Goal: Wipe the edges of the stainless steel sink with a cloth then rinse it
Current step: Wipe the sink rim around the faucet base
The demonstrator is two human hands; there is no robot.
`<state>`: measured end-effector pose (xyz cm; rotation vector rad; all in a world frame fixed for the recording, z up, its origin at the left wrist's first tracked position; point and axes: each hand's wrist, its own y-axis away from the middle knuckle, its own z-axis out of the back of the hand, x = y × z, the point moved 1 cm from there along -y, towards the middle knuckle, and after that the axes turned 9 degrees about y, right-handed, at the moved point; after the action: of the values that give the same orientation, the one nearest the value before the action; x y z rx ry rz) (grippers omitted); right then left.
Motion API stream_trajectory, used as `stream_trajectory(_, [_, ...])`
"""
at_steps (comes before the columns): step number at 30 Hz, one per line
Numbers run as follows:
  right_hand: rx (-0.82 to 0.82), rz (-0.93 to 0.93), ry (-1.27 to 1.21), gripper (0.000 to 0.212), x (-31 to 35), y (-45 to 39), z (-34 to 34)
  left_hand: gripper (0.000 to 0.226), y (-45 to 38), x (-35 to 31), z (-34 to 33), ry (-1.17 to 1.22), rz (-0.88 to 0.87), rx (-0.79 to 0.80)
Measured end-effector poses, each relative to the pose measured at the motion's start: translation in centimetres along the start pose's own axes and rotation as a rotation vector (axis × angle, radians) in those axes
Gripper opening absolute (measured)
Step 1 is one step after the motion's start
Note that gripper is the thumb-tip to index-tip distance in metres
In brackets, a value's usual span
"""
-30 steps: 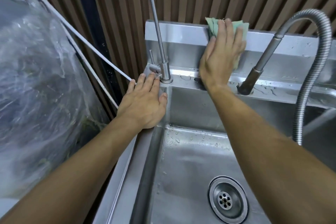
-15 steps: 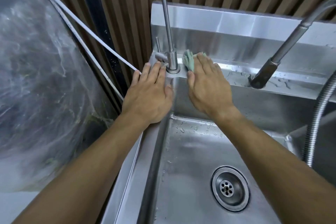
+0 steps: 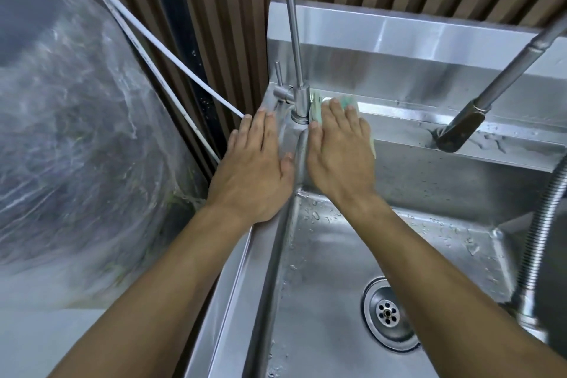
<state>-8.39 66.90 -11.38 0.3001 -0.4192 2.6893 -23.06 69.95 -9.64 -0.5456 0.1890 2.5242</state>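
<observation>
The stainless steel sink point(image 3: 257, 258) fills the lower right, with a wet basin and a round drain point(image 3: 388, 313). My right hand point(image 3: 339, 153) lies flat on a green cloth point(image 3: 348, 100) and presses it onto the back ledge, right beside the base of the thin tap point(image 3: 299, 101). Only the cloth's far edge and a strip by my little finger show. My left hand point(image 3: 256, 166) rests flat, fingers spread, on the sink's left rim at the back corner. It holds nothing.
A pull-out faucet head point(image 3: 457, 129) hangs over the back ledge at right, its ribbed hose point(image 3: 543, 230) running down the right side. A steel backsplash point(image 3: 429, 37) stands behind, against brown slatted panels. A plastic-wrapped bulk point(image 3: 76, 132) and white cords point(image 3: 171, 55) lie left of the sink.
My right hand brought the cloth down from the top of the backsplash to the back ledge next to the thin tap. My left hand stayed on the left rim.
</observation>
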Motion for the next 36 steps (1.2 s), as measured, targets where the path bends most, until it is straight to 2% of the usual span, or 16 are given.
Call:
stream_trajectory(3, [0.075,0.078,-0.222,0.049,0.5,1.9,1.7,0.076,1.5,0.3,-0.2,0.026,0.029,-0.018])
stream_trajectory(7, [0.299,0.343,-0.474,0.045,2.1,3.2,2.1,0.080,3.3,0.9,-0.2,0.063,0.022,-0.045])
stream_trajectory(14, [0.363,0.573,-0.221,0.051,2.6,-2.4,1.5,0.080,4.6,0.7,-0.3,0.022,0.031,-0.079])
stream_trajectory(20, [0.358,0.605,-0.159,0.053,2.1,-2.1,1.4,0.077,5.7,0.5,0.2,0.023,0.000,-0.047])
stream_trajectory(24, [0.278,0.532,-0.146,0.051,3.8,-3.1,0.5,0.076,6.1,0.4,0.1,0.001,0.006,-0.049])
stream_trajectory(29, [0.227,0.521,-0.267,0.054,2.4,-1.1,0.5,0.077,6.2,0.6,-0.2,0.022,0.001,-0.060])
stream_trajectory(32, [0.152,0.496,-0.365,0.046,0.7,0.5,0.3,0.077,6.0,0.8,-0.3,0.031,-0.021,-0.086])
stream_trajectory(36, [0.303,0.525,-0.343,0.047,1.1,-0.5,0.3,0.076,6.0,0.7,-0.3,0.032,-0.014,-0.078])
